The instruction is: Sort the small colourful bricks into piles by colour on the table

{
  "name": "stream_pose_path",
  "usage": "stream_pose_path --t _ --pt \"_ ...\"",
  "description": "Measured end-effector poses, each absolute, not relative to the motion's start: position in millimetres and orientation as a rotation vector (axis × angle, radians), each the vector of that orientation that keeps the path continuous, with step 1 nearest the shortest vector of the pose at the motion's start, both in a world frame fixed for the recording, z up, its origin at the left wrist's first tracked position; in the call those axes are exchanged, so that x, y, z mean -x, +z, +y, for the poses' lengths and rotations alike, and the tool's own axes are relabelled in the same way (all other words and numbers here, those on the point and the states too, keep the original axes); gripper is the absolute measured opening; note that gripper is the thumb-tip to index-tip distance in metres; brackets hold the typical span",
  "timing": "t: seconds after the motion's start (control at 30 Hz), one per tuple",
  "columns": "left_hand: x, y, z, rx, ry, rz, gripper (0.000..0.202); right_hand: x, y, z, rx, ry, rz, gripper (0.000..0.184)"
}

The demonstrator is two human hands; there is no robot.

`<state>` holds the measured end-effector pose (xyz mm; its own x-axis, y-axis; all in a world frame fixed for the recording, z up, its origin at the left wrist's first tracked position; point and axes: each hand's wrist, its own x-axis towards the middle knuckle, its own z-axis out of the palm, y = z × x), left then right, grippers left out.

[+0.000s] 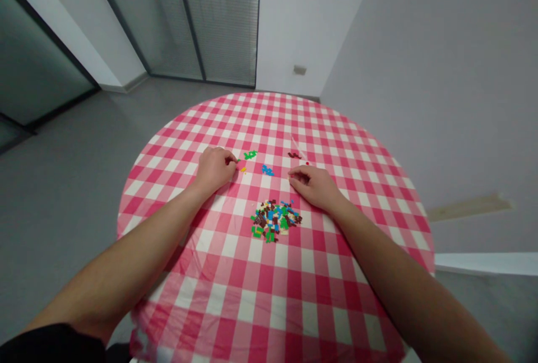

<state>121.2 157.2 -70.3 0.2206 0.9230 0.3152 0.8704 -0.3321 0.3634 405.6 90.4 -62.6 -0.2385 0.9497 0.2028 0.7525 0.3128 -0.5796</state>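
On the pink checked tablecloth (180, 290), left hand (214, 171) pinched narrow at a tiny green brick (238, 160), grip unclear; right hand (313, 185) loosely curled, holding nothing visible, near blue bricks (267, 170). Mixed brick pile (275, 220) just below and between both hands; green bricks (250, 155) and dark red bricks (294, 156) apart. Risk judged: wrist brushing pile, or cloth creases shifting small groups into one another

Small bricks in pile (274, 220) too tiny for shapes; fingers (231, 158) of left hand (214, 169) hide anything held.
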Motion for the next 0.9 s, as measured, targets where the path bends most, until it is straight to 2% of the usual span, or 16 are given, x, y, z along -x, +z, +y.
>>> stream_pose_path --t 0.23,0.73,0.9 --pt "-123.5 -69.6 154.0 -2.477 0.669 1.585 0.035 -406.3 -63.5 92.1 1.508 0.493 -2.080 0.022" --pt "-125.7 -69.1 151.3 -2.486 0.570 1.529 0.040 -404.3 -62.5 92.0 1.491 0.504 -2.070 0.020" --pt "-128.1 -65.1 146.8 -2.409 0.714 1.530 0.031 -405.1 -60.7 91.0 1.449 0.504 -2.090 0.020"
